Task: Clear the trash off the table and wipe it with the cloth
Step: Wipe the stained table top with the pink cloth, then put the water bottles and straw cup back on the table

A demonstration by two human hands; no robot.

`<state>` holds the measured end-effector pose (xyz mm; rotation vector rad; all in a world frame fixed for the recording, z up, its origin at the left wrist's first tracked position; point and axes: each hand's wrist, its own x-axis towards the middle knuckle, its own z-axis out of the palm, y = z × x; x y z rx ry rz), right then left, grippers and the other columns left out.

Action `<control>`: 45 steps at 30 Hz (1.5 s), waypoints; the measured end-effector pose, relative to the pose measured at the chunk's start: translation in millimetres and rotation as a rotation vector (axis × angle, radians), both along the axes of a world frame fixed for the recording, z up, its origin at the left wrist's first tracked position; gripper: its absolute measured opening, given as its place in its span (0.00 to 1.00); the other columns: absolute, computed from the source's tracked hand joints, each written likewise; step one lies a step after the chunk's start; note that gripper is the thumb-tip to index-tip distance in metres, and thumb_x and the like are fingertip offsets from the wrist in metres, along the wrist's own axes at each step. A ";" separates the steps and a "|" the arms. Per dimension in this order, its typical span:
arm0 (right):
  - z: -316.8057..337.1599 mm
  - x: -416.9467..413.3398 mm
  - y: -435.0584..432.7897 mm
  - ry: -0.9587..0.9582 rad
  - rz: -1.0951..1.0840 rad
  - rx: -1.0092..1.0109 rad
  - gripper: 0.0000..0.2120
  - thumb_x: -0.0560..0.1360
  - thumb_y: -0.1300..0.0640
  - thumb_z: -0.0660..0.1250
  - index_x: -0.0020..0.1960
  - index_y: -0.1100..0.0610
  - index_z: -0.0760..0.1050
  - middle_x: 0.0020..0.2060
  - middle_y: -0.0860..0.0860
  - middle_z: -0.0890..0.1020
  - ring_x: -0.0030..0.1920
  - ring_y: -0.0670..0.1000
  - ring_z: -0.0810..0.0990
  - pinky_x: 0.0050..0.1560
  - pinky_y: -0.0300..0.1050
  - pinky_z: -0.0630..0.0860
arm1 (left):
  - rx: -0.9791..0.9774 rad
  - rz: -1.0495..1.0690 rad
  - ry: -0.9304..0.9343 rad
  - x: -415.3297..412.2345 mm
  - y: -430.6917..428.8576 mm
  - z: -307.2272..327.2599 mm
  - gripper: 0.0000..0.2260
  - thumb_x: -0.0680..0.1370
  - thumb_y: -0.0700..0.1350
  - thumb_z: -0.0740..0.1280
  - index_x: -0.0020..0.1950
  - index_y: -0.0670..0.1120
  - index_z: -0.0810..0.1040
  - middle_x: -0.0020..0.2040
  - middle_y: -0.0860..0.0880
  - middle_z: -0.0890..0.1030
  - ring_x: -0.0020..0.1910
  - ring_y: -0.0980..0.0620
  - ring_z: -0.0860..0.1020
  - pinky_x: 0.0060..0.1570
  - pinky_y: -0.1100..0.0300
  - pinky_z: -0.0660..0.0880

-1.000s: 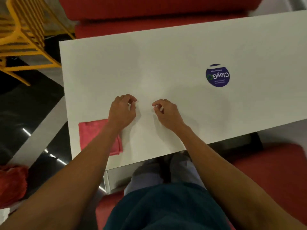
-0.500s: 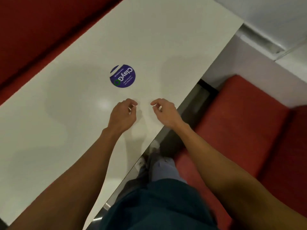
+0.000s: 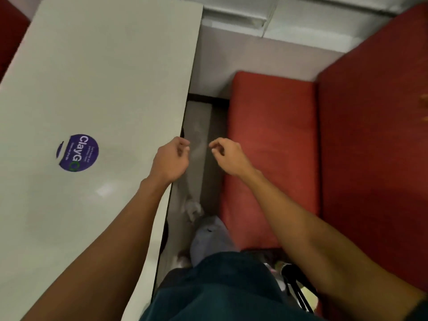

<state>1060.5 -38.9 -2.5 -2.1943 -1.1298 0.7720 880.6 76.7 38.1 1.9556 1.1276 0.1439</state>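
Note:
The white table [image 3: 97, 89] fills the left of the view, with a round purple sticker [image 3: 77, 152] on it. My left hand [image 3: 171, 161] hovers at the table's right edge, fingers loosely curled and holding nothing. My right hand [image 3: 228, 156] is past the edge, over the gap between table and red bench seat [image 3: 271, 147], fingers curled apart and holding nothing. The pink cloth is out of view. No trash shows on the visible tabletop.
A red backrest [image 3: 375, 147] rises to the right of the seat. A pale wall [image 3: 254, 54] runs behind. Under the table edge the grey floor [image 3: 196, 144] and my shoe [image 3: 192, 209] show. A bag with dark straps [image 3: 294, 286] lies near my lap.
The view has swung right: the pink cloth and yellow chair left the frame, the table shifted left, and both hands now sit at and beyond the table's right edge.

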 end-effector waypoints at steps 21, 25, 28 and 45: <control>15.9 -139.9 -258.1 -0.054 -0.211 -0.080 0.09 0.80 0.60 0.68 0.57 0.53 0.84 0.46 0.48 0.87 0.40 0.40 0.78 0.50 0.30 0.71 | -0.114 -0.186 -0.077 -128.3 -222.3 1.3 0.06 0.82 0.45 0.67 0.58 0.50 0.81 0.43 0.57 0.81 0.44 0.57 0.80 0.53 0.60 0.75; 15.2 -158.4 -305.8 -0.010 -0.255 -0.150 0.08 0.82 0.58 0.68 0.59 0.53 0.83 0.49 0.48 0.86 0.48 0.46 0.80 0.52 0.34 0.71 | -0.167 -0.231 -0.047 -144.0 -261.5 -7.2 0.04 0.82 0.46 0.66 0.55 0.54 0.79 0.42 0.57 0.82 0.43 0.57 0.81 0.49 0.59 0.77; 6.2 -165.3 -339.6 0.045 -0.306 -0.185 0.09 0.83 0.57 0.67 0.61 0.52 0.82 0.49 0.48 0.85 0.51 0.47 0.82 0.54 0.38 0.75 | -0.203 -0.276 -0.027 -141.8 -289.1 -21.9 0.04 0.83 0.45 0.66 0.55 0.53 0.78 0.42 0.56 0.81 0.41 0.59 0.80 0.47 0.60 0.76; -82.2 -171.4 -447.6 -0.029 -0.468 -0.306 0.19 0.78 0.61 0.70 0.69 0.58 0.79 0.64 0.54 0.79 0.64 0.56 0.78 0.63 0.49 0.75 | -0.260 -0.548 0.103 -85.4 -399.2 -126.1 0.11 0.79 0.44 0.72 0.61 0.49 0.82 0.50 0.53 0.84 0.44 0.56 0.79 0.47 0.69 0.76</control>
